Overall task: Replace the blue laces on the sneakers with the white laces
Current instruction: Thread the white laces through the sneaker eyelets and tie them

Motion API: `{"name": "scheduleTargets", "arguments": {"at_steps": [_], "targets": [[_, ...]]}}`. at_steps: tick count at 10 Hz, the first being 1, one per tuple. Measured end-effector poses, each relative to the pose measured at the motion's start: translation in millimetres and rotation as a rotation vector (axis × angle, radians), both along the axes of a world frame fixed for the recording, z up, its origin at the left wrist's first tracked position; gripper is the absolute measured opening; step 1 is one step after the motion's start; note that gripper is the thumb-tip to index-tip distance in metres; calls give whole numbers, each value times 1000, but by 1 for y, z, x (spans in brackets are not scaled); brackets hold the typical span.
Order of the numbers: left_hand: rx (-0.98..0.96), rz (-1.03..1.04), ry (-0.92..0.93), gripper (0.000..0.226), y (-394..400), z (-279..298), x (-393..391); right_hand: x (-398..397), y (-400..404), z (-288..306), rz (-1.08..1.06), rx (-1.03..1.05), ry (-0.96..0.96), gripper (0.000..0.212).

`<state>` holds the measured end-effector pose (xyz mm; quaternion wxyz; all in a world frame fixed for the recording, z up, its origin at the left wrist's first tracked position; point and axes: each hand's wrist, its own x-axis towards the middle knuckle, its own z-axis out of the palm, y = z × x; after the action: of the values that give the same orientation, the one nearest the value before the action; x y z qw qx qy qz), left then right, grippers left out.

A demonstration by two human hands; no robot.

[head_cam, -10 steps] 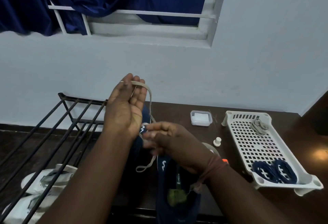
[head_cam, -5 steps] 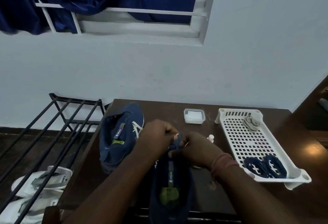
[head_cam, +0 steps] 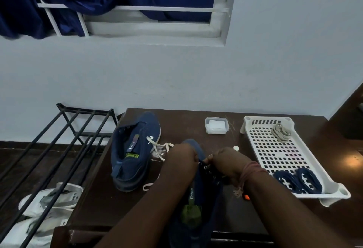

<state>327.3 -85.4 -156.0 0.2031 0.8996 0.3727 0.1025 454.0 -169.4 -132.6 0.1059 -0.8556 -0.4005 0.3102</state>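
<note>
The near sneaker (head_cam: 196,192) sits on the dark table (head_cam: 216,114) right under the person's wrists, toe pointing at the wall, and both hands are bunched over its eyelets. The left hand (head_cam: 182,159) is curled, fingertips meeting the right hand (head_cam: 225,161) above the tongue; the right one is curled too. Each seems to pinch something small at the eyelets, probably the lace tip, but it is too dark and fine to tell what exactly.

A white lace (head_cam: 159,148) trails out leftward from under the left hand, lying loose on the table between the two shoes. The second sneaker (head_cam: 133,149) rests just beside it, to the left, tipped a little on its side and apart from both hands.

Well to the right stands a white perforated tray (head_cam: 294,161). The coiled blue laces (head_cam: 298,181) lie in its near end, a bundled pale lace (head_cam: 280,132) in its far end. A small clear lidded box (head_cam: 216,125) sits near the wall.
</note>
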Motion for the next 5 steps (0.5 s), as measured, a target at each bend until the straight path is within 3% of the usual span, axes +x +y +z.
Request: {"name": "scheduleTargets", "arguments": {"at_steps": [1, 2, 3, 5], "targets": [[16, 15, -14, 16, -1, -3, 2, -7, -1, 15, 71, -100, 28, 41], [2, 21, 9, 17, -3, -3, 5, -9, 0, 19, 130, -7, 5, 47], [-17, 23, 14, 19, -3, -3, 7, -4, 0, 15, 157, -54, -36, 43], [7, 94, -44, 24, -6, -4, 5, -9, -4, 15, -167, 8, 200, 33]]}}
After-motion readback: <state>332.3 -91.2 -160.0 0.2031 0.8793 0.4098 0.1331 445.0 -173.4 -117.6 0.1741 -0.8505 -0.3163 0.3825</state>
